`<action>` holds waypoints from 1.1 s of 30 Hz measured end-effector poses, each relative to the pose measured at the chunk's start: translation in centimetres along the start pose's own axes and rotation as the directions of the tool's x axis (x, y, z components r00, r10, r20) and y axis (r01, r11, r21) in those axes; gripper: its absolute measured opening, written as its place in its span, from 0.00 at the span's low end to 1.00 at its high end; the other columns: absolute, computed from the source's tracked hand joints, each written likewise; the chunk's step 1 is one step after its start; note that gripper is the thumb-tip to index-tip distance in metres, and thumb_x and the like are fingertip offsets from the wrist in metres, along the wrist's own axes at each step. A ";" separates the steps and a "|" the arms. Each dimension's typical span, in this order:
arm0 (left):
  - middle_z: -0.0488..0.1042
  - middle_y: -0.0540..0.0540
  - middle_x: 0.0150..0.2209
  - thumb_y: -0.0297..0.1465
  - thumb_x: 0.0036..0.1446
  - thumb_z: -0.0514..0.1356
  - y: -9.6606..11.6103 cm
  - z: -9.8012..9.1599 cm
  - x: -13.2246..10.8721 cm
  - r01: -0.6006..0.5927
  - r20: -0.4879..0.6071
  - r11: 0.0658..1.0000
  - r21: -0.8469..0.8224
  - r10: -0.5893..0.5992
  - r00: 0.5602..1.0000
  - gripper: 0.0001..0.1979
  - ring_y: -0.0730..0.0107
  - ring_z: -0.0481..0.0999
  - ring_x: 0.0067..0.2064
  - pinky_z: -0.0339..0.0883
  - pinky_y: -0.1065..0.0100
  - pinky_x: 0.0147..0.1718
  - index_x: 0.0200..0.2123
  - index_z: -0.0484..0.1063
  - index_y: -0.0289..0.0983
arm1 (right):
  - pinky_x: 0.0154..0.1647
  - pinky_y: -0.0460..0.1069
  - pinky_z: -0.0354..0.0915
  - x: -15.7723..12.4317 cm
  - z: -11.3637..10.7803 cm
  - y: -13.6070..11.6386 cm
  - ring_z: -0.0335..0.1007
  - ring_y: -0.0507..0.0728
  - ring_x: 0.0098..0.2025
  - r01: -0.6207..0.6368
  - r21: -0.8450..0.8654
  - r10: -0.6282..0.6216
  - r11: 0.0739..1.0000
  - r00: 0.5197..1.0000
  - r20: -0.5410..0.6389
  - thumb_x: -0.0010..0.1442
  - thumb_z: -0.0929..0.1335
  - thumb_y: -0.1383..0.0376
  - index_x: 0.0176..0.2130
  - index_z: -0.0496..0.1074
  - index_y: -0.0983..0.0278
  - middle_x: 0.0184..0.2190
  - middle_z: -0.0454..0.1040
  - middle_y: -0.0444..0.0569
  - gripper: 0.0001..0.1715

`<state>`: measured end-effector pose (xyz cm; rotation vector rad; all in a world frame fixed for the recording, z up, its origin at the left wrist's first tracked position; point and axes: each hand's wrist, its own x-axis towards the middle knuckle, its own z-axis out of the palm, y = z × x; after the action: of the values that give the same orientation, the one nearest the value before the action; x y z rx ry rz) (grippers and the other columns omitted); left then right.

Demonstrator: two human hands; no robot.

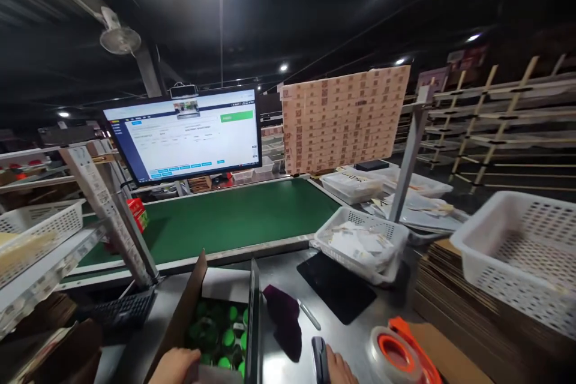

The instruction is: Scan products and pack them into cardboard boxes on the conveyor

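Note:
My left hand (173, 366) rests at the bottom edge on the near rim of an open cardboard box (189, 306) that holds several green-capped items (222, 336); its fingers are mostly out of view. My right hand (339, 369) lies on the steel worktop (288, 276) next to a dark handheld device (320, 359), touching or lightly holding it; only part of the hand shows. A dark purple cloth (283, 318) and a pen-like tool (309, 315) lie between the hands.
An orange tape dispenser (398, 354) sits at the lower right. White baskets (360, 243) (522, 252) stand at right, with a black mat (337, 288) and flat cardboard (454, 306). A green conveyor (234, 216), monitor (184, 135) and label sheet (344, 117) lie ahead; keyboard (119, 309) at left.

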<state>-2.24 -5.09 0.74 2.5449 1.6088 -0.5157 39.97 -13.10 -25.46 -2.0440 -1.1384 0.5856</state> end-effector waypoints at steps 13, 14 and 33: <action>0.84 0.41 0.36 0.43 0.66 0.60 6.7 -4.3 -3.1 -0.205 0.138 0.965 -0.162 0.228 0.964 0.14 0.49 0.85 0.43 0.71 0.60 0.43 0.35 0.82 0.43 | 0.61 0.67 0.70 -6.5 -1.7 -3.9 0.77 0.78 0.55 -0.135 0.380 0.118 0.915 0.991 0.069 0.35 0.67 0.52 0.43 0.70 0.55 0.43 0.78 0.58 0.32; 0.85 0.42 0.37 0.48 0.67 0.60 7.0 -6.7 -1.7 -0.228 0.159 0.953 -0.200 0.261 0.952 0.17 0.50 0.84 0.43 0.70 0.61 0.43 0.39 0.83 0.44 | 0.61 0.66 0.70 -6.7 -2.4 -4.9 0.76 0.76 0.55 -0.140 0.356 0.118 0.924 0.989 0.085 0.36 0.67 0.52 0.44 0.70 0.57 0.43 0.78 0.58 0.33; 0.71 0.34 0.69 0.38 0.63 0.68 5.3 -14.4 22.5 -0.164 -0.069 0.965 0.205 0.182 0.981 0.35 0.46 0.68 0.70 0.47 0.49 0.74 0.70 0.66 0.34 | 0.50 0.62 0.73 -11.1 -6.7 0.7 0.74 0.66 0.45 -0.208 0.354 0.275 0.912 0.950 -0.150 0.48 0.70 0.50 0.42 0.70 0.60 0.40 0.73 0.51 0.24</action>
<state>14.65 15.51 6.36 2.8590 1.4050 -0.5818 39.27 -25.33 -21.21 -1.9056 -0.6221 0.6330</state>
